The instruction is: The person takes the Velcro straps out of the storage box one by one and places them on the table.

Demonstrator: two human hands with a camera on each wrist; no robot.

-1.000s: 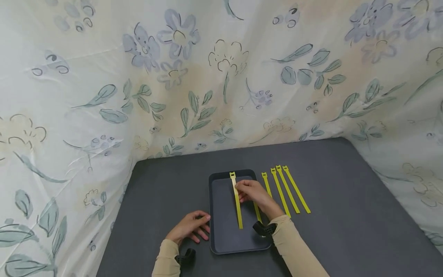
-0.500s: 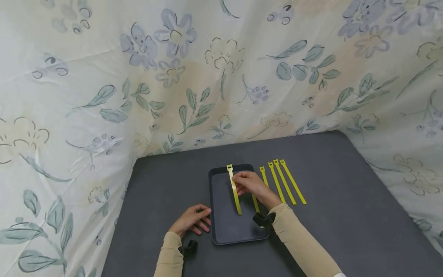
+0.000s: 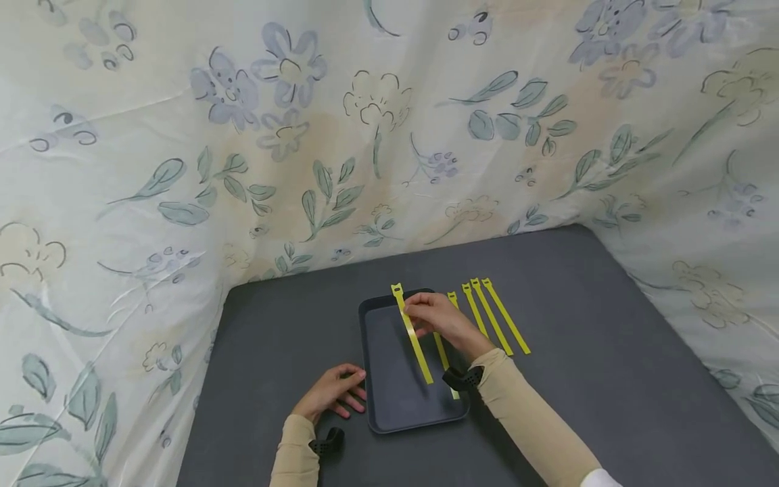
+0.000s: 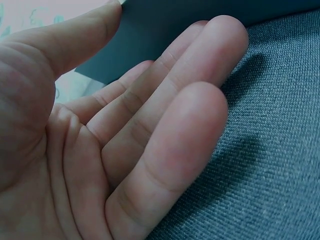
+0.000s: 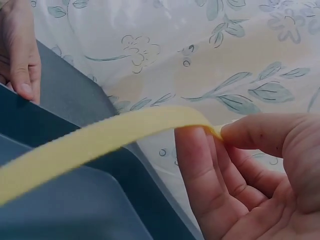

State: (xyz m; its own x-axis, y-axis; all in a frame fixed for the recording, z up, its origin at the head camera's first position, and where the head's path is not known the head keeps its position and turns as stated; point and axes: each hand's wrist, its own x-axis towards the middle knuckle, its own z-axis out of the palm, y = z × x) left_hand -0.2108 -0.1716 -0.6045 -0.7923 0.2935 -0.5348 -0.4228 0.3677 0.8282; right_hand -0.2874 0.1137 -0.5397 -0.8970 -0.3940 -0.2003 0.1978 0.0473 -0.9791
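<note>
My right hand (image 3: 441,318) pinches a yellow hook-and-loop cable tie (image 3: 416,348) between thumb and fingers, near its slotted head. The cable tie slants over the dark tray (image 3: 389,399); in the right wrist view its strap (image 5: 100,137) bends in an arc away from the fingertips. Another yellow cable tie (image 3: 441,348) lies in the tray's right side, partly hidden by the right hand and wrist. My left hand (image 3: 333,392) is at the tray's left rim, thumb tip on the edge. Its fingers (image 4: 175,135) are loosely bent and hold nothing, seen in the left wrist view.
To the right of the tray, several more yellow cable ties (image 3: 506,316) lie side by side on the dark grey table (image 3: 578,325). A floral curtain (image 3: 377,176) hangs behind and beside the table.
The held cable tie has risen slightly and tilted, its lower end swinging right over the tray. My left hand stays at the tray's rim. The head view has shifted a little.
</note>
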